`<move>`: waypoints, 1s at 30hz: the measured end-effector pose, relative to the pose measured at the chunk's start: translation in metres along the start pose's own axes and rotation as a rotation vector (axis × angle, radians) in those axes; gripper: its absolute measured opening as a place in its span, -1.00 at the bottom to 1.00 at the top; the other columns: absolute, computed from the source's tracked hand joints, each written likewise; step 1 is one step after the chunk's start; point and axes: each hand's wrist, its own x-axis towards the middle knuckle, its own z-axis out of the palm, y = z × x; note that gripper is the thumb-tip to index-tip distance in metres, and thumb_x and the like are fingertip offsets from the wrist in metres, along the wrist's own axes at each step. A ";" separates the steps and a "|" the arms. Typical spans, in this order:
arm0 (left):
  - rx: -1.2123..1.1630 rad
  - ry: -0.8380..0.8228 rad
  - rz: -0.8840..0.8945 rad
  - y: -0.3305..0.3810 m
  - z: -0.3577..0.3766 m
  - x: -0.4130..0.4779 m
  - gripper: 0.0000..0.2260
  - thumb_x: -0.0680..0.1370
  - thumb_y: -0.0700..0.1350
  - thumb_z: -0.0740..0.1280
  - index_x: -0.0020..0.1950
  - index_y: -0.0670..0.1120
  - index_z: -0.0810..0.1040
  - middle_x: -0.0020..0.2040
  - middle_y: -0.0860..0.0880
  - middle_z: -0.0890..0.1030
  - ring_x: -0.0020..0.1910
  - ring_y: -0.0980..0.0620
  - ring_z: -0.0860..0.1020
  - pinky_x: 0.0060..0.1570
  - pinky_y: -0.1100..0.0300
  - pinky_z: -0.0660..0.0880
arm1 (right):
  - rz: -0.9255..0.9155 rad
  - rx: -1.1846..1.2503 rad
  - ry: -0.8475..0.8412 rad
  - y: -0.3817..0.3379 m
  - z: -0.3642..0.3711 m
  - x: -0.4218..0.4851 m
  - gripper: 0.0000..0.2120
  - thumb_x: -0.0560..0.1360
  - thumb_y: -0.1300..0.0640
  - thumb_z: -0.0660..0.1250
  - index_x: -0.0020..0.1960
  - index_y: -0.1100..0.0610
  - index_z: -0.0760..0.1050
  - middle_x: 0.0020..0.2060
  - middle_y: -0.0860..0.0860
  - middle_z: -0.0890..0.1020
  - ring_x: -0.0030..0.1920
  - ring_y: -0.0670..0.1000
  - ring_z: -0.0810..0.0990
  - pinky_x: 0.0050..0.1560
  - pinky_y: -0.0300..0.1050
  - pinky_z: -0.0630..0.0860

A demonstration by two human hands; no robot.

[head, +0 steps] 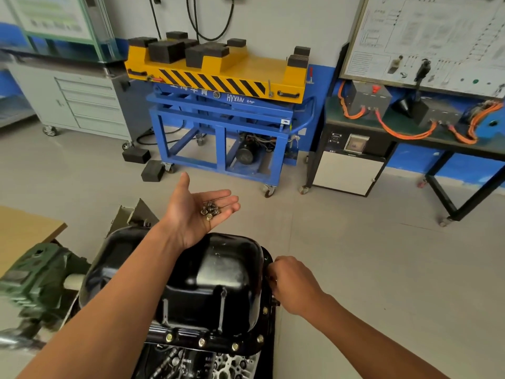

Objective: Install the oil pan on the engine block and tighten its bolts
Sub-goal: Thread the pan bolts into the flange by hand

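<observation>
Evidently the black oil pan is seated dome-up on the engine block, which shows only at the bottom edge of the view beneath the pan's flange. Along the near edge of that flange several brass-coloured bolts stand in their holes, and a couple more show down its right edge. The left hand is held out palm up beyond the far edge of the pan, fingers relaxed and spread, carrying a small heap of loose bolts in the hollow of the palm. The right hand is at the right edge of the flange with its fingers curled in toward it; the fingertips are hidden, so I cannot tell whether they pinch a bolt or merely touch the rim. The step in hand looks like starting bolts by finger around the flange. The pan appears to be pressed sheet steel with a glossy painted skin: stiff, moderately heavy, and slippery on the dome, so if it needs shifting it is best taken by the flat flange at two opposite edges, not by the smooth crown. The bolts are small, light and apt to roll, so the palm should stay level, and each is best pinched by its head and threaded by hand before any tool is used.
</observation>
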 end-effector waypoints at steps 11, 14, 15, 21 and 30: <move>0.047 0.003 -0.013 -0.001 0.000 0.000 -0.17 0.62 0.38 -0.06 0.22 -0.37 0.52 0.10 -0.35 0.66 0.06 -0.31 0.67 0.04 -0.07 0.59 | -0.085 0.015 0.038 0.004 -0.005 -0.004 -0.86 0.53 0.02 0.31 0.00 0.05 0.59 -0.14 -0.08 0.49 -0.18 0.00 0.49 -0.29 -0.17 0.29; 0.050 0.005 -0.016 0.000 0.000 -0.001 -0.18 0.62 0.38 -0.05 0.23 -0.37 0.52 0.12 -0.35 0.65 0.08 -0.32 0.66 0.05 -0.06 0.59 | -0.105 0.041 0.009 0.003 -0.009 -0.003 -0.88 0.55 0.11 0.28 -0.05 0.04 0.60 -0.13 -0.12 0.48 -0.18 -0.02 0.48 -0.31 -0.21 0.29; 0.050 0.003 -0.019 0.000 0.000 -0.001 -0.19 0.62 0.38 -0.05 0.23 -0.36 0.52 0.12 -0.35 0.65 0.08 -0.31 0.66 0.05 -0.05 0.59 | -0.104 0.028 -0.005 0.003 -0.010 -0.002 -0.86 0.56 0.14 0.27 -0.07 0.06 0.61 -0.12 -0.11 0.50 -0.16 -0.01 0.51 -0.29 -0.19 0.32; 0.052 0.009 -0.017 0.000 -0.001 0.000 -0.20 0.62 0.37 -0.04 0.23 -0.37 0.52 0.10 -0.34 0.65 0.06 -0.31 0.66 0.05 -0.05 0.60 | -0.130 -0.120 -0.014 0.001 -0.013 0.002 -0.82 0.59 0.11 0.21 -0.10 0.10 0.56 -0.10 -0.03 0.53 -0.13 0.06 0.56 -0.26 -0.12 0.39; 0.061 0.003 -0.032 0.000 0.000 0.001 -0.20 0.62 0.37 -0.03 0.21 -0.37 0.52 0.11 -0.35 0.65 0.08 -0.31 0.66 0.03 -0.04 0.61 | -0.146 -0.166 -0.066 0.002 -0.013 0.003 -0.87 0.52 0.22 0.23 -0.12 0.11 0.55 -0.10 -0.03 0.54 -0.13 0.06 0.56 -0.27 -0.13 0.36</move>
